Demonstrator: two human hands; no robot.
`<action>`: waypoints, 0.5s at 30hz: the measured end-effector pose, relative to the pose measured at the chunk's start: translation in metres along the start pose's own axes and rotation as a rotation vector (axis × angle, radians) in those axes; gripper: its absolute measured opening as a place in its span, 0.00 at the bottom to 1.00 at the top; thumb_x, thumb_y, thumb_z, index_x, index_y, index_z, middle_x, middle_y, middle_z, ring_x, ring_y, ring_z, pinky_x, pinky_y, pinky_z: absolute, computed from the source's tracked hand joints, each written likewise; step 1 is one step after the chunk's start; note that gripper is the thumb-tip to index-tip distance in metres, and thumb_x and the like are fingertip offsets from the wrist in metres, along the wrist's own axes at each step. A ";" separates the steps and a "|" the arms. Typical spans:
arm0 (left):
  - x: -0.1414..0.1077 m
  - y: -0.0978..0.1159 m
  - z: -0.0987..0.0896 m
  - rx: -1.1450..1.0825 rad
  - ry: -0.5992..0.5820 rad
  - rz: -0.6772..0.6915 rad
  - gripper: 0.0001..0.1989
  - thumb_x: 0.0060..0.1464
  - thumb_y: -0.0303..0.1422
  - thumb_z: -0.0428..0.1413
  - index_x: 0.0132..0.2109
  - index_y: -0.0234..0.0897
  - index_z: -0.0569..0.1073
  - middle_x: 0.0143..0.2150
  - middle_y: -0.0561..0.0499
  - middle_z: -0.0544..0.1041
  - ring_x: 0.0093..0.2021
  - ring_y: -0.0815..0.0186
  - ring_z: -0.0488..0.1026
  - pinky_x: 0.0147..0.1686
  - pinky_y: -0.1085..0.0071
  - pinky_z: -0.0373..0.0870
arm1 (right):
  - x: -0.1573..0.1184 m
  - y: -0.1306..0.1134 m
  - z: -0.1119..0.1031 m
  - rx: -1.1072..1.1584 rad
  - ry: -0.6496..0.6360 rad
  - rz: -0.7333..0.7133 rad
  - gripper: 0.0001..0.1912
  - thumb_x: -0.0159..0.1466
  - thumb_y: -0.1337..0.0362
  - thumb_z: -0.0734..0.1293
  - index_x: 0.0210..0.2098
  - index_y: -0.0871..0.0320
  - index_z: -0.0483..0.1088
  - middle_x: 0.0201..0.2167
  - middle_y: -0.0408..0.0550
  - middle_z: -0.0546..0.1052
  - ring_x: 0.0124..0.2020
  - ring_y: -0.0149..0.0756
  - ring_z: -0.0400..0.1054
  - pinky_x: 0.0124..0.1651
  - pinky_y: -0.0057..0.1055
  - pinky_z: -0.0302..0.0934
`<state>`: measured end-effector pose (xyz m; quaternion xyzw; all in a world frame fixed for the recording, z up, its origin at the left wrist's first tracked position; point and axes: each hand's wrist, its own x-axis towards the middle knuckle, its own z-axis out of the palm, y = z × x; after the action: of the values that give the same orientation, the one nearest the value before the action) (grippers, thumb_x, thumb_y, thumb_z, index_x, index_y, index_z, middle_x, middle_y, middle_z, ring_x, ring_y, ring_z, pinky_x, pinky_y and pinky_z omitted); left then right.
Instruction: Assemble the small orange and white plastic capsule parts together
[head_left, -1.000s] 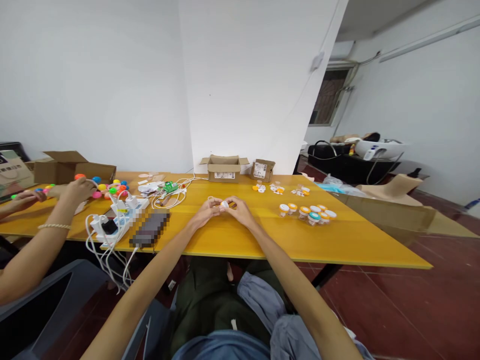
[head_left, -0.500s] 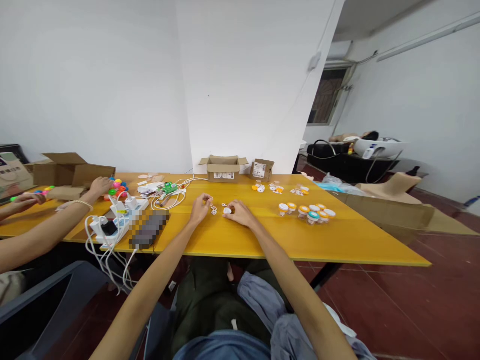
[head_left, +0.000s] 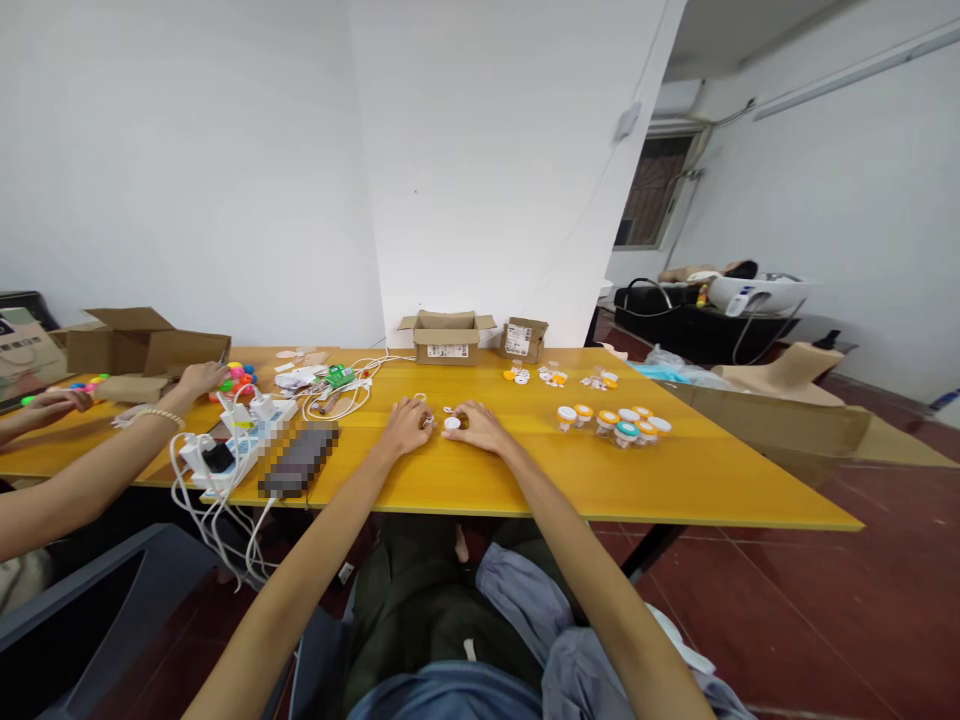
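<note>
My right hand (head_left: 480, 428), its thumb and fingers curled, grips a small round white-topped piece (head_left: 452, 424) that looks like a jar lid; its underside is hidden. Just left of it, my left hand (head_left: 407, 427) rests low on the table with fingers bent together over small white pieces (head_left: 428, 422), mostly covered by the fingertips. A pale ring (head_left: 420, 397) lies beyond my left fingers. Another tiny white piece (head_left: 448, 409) is between the two hands. To the right stand several small clear jars with white and orange lids (head_left: 606, 420), one lid teal (head_left: 626, 430).
Lids and small parts lie in piles (head_left: 553, 378) at the back right. Two cardboard boxes (head_left: 448, 340) stand against the wall. On the left are a power strip (head_left: 240, 440), a blurred-out phone (head_left: 300, 460), cables and another person's arm (head_left: 97, 480) near coloured balls (head_left: 238, 378).
My left hand has come down and nearer, its fingers now covering the small white pieces. A pale ring shows where its fingertips were. My right hand has barely moved.
</note>
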<state>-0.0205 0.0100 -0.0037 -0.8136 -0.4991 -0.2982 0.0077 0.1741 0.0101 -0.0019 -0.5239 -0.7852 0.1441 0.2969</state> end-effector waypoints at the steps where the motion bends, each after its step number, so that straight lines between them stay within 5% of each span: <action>1: 0.001 -0.002 0.001 -0.009 -0.005 0.016 0.02 0.54 0.31 0.57 0.35 0.41 0.75 0.37 0.47 0.77 0.47 0.53 0.71 0.50 0.58 0.65 | 0.001 0.001 0.001 0.017 0.011 -0.009 0.18 0.51 0.53 0.76 0.37 0.53 0.74 0.42 0.48 0.77 0.46 0.44 0.69 0.48 0.37 0.61; 7: 0.004 -0.010 0.005 -0.081 -0.009 0.055 0.05 0.56 0.29 0.54 0.35 0.39 0.74 0.36 0.47 0.76 0.43 0.56 0.73 0.47 0.61 0.68 | 0.007 0.012 0.007 0.136 0.118 -0.134 0.12 0.62 0.53 0.68 0.38 0.54 0.74 0.42 0.48 0.77 0.46 0.40 0.69 0.51 0.36 0.61; 15: 0.004 -0.012 0.009 -0.189 -0.011 0.087 0.06 0.58 0.27 0.52 0.38 0.40 0.73 0.37 0.48 0.75 0.42 0.60 0.74 0.47 0.63 0.71 | 0.002 0.003 0.004 0.056 0.000 -0.074 0.20 0.71 0.52 0.54 0.49 0.48 0.75 0.55 0.46 0.75 0.58 0.42 0.65 0.59 0.40 0.56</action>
<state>-0.0246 0.0226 -0.0128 -0.8332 -0.4332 -0.3387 -0.0590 0.1731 0.0133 -0.0062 -0.4861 -0.7997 0.1552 0.3165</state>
